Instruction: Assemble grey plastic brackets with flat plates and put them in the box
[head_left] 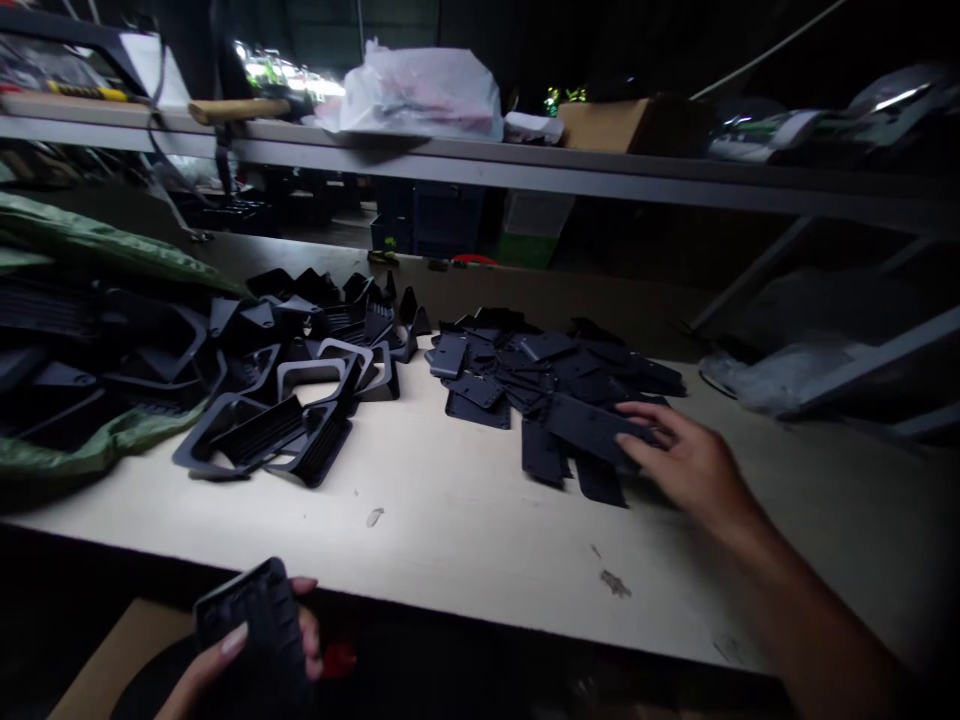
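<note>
At the lower left, below the table's front edge, my left hand (225, 660) is wrapped round a black plastic part (259, 620), thumb on its ribbed face. My right hand (675, 450) reaches over the right side of the table, its fingers and thumb closed on the end of a flat black plate (592, 428). That plate lies over or just above a pile of similar flat black plates (544, 455). Left of the pile, several black angled frames (300, 440) lie in a loose heap on the pale tabletop (450, 530).
A green sack (97, 440) with more black parts lies at the left. Across the back runs a shelf (525, 170) bearing a white plastic bag (420, 95), a cardboard box (604, 125) and a wooden-handled tool (238, 110). Clear plastic film (772, 380) is at the right.
</note>
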